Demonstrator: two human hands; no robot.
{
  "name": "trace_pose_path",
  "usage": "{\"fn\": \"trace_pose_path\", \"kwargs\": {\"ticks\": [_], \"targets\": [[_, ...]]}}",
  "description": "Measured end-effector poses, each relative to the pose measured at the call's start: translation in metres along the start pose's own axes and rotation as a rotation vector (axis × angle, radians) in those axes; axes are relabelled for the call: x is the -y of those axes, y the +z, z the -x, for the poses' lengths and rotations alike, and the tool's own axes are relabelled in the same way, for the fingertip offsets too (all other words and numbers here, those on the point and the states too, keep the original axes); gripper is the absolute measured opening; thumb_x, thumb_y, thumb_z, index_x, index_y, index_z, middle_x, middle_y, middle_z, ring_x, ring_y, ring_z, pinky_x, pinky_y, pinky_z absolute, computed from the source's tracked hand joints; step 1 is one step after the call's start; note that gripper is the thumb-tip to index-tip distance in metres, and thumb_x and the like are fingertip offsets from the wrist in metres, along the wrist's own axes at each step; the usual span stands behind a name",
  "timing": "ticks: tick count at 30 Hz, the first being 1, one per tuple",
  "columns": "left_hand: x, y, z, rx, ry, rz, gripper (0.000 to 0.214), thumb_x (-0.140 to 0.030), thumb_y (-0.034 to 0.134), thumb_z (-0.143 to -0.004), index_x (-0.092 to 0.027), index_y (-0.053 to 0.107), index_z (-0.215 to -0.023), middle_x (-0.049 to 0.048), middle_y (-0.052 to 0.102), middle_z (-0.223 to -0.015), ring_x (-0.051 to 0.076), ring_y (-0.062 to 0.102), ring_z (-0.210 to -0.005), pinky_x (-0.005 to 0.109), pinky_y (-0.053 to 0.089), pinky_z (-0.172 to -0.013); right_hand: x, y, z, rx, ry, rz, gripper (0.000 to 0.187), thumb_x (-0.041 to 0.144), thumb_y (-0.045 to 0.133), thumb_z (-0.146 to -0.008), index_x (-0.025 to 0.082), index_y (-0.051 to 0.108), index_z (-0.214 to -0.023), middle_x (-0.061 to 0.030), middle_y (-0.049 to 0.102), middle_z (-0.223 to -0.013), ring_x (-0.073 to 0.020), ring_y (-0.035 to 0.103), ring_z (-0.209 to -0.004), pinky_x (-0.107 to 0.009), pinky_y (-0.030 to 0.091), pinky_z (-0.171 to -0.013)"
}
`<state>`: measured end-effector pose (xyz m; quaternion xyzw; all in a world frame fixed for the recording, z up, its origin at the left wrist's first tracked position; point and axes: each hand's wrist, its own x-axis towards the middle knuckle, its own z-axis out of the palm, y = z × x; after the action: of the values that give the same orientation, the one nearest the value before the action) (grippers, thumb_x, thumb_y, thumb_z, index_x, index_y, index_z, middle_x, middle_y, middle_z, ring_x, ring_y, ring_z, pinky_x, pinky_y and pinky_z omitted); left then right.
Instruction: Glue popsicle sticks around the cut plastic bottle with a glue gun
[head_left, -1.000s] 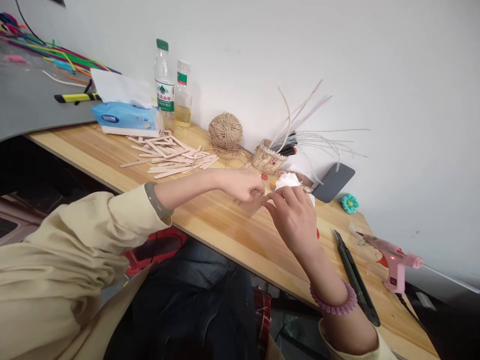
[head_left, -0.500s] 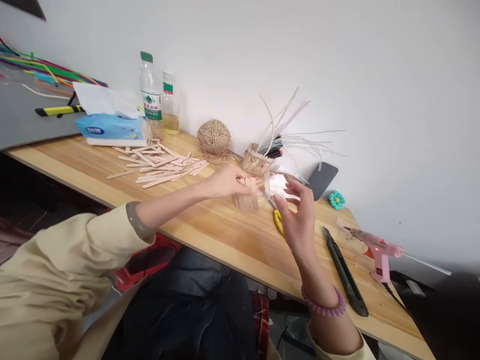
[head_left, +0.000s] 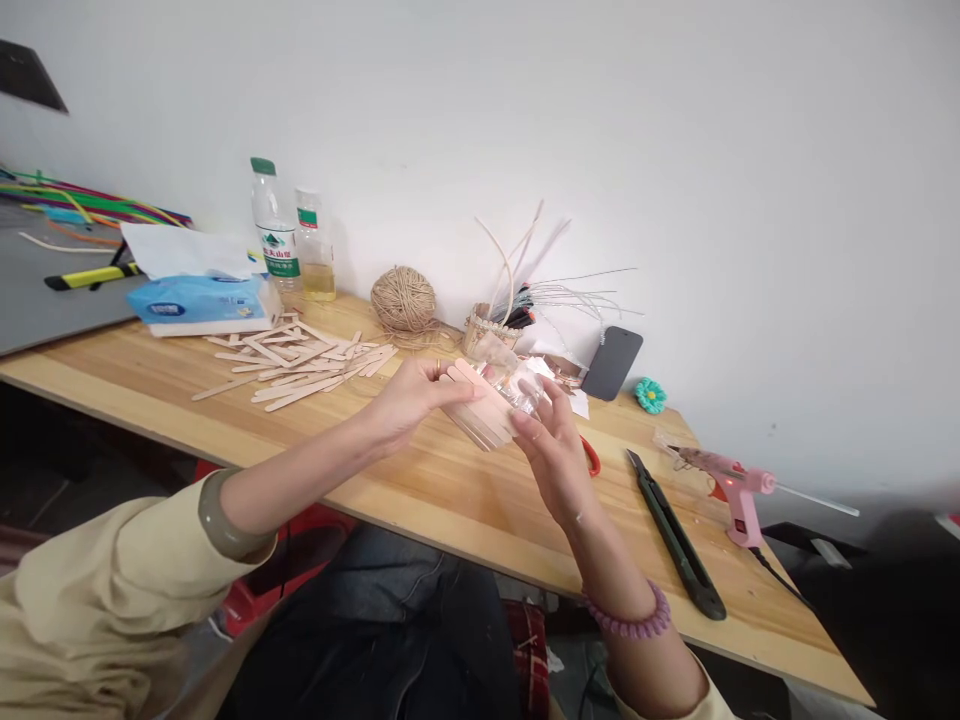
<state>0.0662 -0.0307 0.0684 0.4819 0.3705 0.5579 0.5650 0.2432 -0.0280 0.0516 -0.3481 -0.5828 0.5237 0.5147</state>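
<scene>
Between my hands, above the table, I hold a row of wooden craft sticks (head_left: 480, 405) set side by side against a clear plastic piece (head_left: 521, 387), which looks like part of a bottle. My left hand (head_left: 412, 402) pinches the left end of the sticks, thumb in front. On the other side, my right hand (head_left: 553, 445) is closed round the plastic, its thumb at the sticks' right end. Partly covered by the right hand is a red scissor handle (head_left: 592, 457). Loose craft sticks (head_left: 300, 362) lie in a pile left of my hands.
A twine ball (head_left: 403, 298), a small decorated basket (head_left: 491, 330) with thin stems, and a phone (head_left: 613, 363) are at the back. On the right lie a utility knife (head_left: 675, 535) and a pink glue gun (head_left: 739, 490). A tissue pack (head_left: 202, 302) and two bottles (head_left: 276, 235) stand left.
The stick-covered plastic piece has turned and tilted, so the sticks face me more. My right hand, earlier apart with fingers spread, has closed on its right side. The camera view has shifted.
</scene>
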Motion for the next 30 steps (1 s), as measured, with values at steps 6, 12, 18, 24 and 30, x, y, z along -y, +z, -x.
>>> {"fn": "trace_pose_path", "kwargs": {"ticks": [6,12,18,24,30], "targets": [[-0.008,0.002,0.004,0.030,-0.059,0.045,0.016,-0.028,0.075,-0.058,-0.014,0.072,-0.067,0.0008,0.069,-0.067,0.013,0.059,-0.066,0.026,0.043,-0.072,0.004,0.000,0.001,-0.038,-0.023,0.041,0.053,0.037,0.069,-0.069,0.029,0.040,-0.113,-0.0085,0.051,-0.135,-0.0232,0.052,-0.120,-0.044,0.047,-0.097],[-0.015,0.007,0.005,0.034,-0.063,0.036,0.019,-0.032,0.075,-0.060,-0.014,0.072,-0.064,0.0016,0.069,-0.067,0.013,0.058,-0.066,0.026,0.043,-0.069,0.002,-0.004,0.000,-0.032,0.004,0.029,0.057,0.037,0.073,-0.066,0.029,0.040,-0.111,-0.0087,0.053,-0.133,-0.0238,0.054,-0.117,-0.042,0.051,-0.090],[-0.016,0.008,0.005,0.020,-0.022,-0.042,0.017,-0.031,0.073,-0.061,-0.014,0.071,-0.061,0.0016,0.069,-0.064,0.013,0.058,-0.064,0.026,0.043,-0.067,0.004,-0.004,0.001,-0.025,-0.051,0.057,0.057,0.036,0.074,-0.065,0.029,0.042,-0.112,-0.0089,0.055,-0.131,-0.0241,0.057,-0.114,-0.041,0.051,-0.089],[-0.017,0.008,0.004,0.016,0.007,-0.060,0.017,-0.030,0.072,-0.061,-0.013,0.071,-0.060,0.0030,0.069,-0.065,0.015,0.059,-0.067,0.028,0.044,-0.070,0.006,-0.004,-0.001,-0.037,-0.083,0.099,0.056,0.036,0.074,-0.064,0.029,0.042,-0.110,-0.0092,0.057,-0.128,-0.0251,0.058,-0.113,-0.043,0.051,-0.088],[-0.024,0.005,-0.001,0.055,-0.063,-0.066,0.019,-0.031,0.072,-0.059,-0.012,0.071,-0.063,0.0041,0.068,-0.063,0.016,0.060,-0.067,0.031,0.044,-0.072,0.005,-0.013,-0.004,0.035,-0.027,0.098,0.054,0.040,0.071,-0.069,0.029,0.042,-0.113,-0.0084,0.055,-0.130,-0.0245,0.056,-0.115,-0.043,0.048,-0.093]]}}
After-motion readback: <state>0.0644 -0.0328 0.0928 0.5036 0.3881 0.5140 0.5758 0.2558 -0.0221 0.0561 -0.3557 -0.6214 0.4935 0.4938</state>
